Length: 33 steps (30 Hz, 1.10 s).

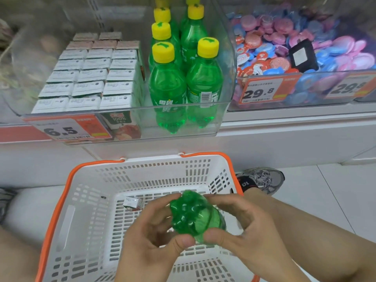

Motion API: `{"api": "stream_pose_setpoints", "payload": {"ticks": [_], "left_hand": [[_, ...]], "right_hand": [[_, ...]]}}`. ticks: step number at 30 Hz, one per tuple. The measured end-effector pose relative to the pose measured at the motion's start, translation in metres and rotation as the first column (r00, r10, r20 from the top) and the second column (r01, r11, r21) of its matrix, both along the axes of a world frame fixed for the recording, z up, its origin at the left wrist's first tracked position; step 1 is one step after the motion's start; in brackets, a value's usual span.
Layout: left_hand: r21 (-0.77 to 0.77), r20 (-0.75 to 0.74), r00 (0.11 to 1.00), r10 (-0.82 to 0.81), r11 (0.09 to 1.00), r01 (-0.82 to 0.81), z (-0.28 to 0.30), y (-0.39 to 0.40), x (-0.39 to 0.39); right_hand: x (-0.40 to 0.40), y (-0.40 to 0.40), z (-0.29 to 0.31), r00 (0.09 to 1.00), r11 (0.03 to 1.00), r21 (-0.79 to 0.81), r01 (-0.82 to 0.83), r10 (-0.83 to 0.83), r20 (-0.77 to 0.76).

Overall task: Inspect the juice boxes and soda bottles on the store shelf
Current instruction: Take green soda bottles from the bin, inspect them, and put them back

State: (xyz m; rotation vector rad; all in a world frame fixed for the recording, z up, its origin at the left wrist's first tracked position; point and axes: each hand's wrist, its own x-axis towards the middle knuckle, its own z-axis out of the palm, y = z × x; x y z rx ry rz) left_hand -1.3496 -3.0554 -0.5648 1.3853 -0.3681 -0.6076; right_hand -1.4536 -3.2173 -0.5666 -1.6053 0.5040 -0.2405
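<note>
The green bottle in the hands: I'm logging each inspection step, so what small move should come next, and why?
Probably turn the green bottle so its side label faces up. Both the left hand and the right hand grip it over the basket with its base pointing at the camera, so only the bottom shows.

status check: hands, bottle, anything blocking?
Left hand and right hand both grip green soda bottle, base toward camera, over white basket. One juice box in basket. Nothing in the way.
</note>
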Motion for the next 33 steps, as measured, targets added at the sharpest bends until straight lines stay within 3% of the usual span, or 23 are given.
{"api": "stream_pose_setpoints", "payload": {"ticks": [3, 7, 10, 13, 15, 17, 22, 25, 29, 33], "left_hand": [[-0.096, -0.144, 0.978, 0.153, 0.981, -0.167, 0.013, -0.009, 0.005], [-0.187, -0.188, 0.957, 0.221, 0.948, -0.256, 0.033, -0.031, 0.01], [-0.238, -0.104, 0.978, 0.181, 0.95, -0.201, 0.054, -0.047, 0.011], [-0.195, 0.18, 0.982, 0.054, 0.981, -0.018, 0.082, -0.055, 0.024], [-0.051, 0.469, 0.882, -0.04, 0.996, 0.072, 0.101, -0.056, 0.043], [0.047, 0.664, 0.746, -0.049, 0.999, 0.023, 0.118, -0.057, 0.066], [0.11, 0.883, 0.47, -0.015, 0.978, -0.175, 0.143, -0.069, 0.128], [0.244, 0.891, 0.43, -0.146, 0.952, -0.183, 0.141, -0.08, 0.157], [0.458, 0.832, 0.406, -0.378, 0.881, -0.118, 0.136, -0.089, 0.18], [0.479, 0.811, 0.42, -0.406, 0.874, -0.081, 0.133, -0.09, 0.186]], "right_hand": [[-0.001, -0.01, 0.006, 0.996, 0.998, 0.033, 0.061, -0.058, -0.071], [-0.003, -0.025, 0.022, 0.999, 0.969, 0.244, 0.043, -0.042, -0.01], [-0.003, -0.033, 0.036, 0.963, 0.806, 0.58, 0.115, -0.234, 0.134], [0.004, -0.039, 0.064, 0.872, 0.773, 0.603, 0.198, -0.42, 0.252], [0.01, -0.042, 0.084, 0.793, 0.793, 0.564, 0.229, -0.488, 0.365], [0.016, -0.05, 0.104, 0.712, 0.826, 0.477, 0.3, -0.527, 0.464], [0.044, -0.078, 0.141, 0.585, 0.863, 0.183, 0.471, -0.461, 0.667], [0.065, -0.091, 0.157, 0.583, 0.835, 0.025, 0.549, -0.404, 0.705], [0.093, -0.102, 0.169, 0.67, 0.802, -0.22, 0.555, -0.274, 0.69], [0.116, -0.114, 0.168, 0.756, 0.789, -0.376, 0.486, -0.164, 0.634]]}}
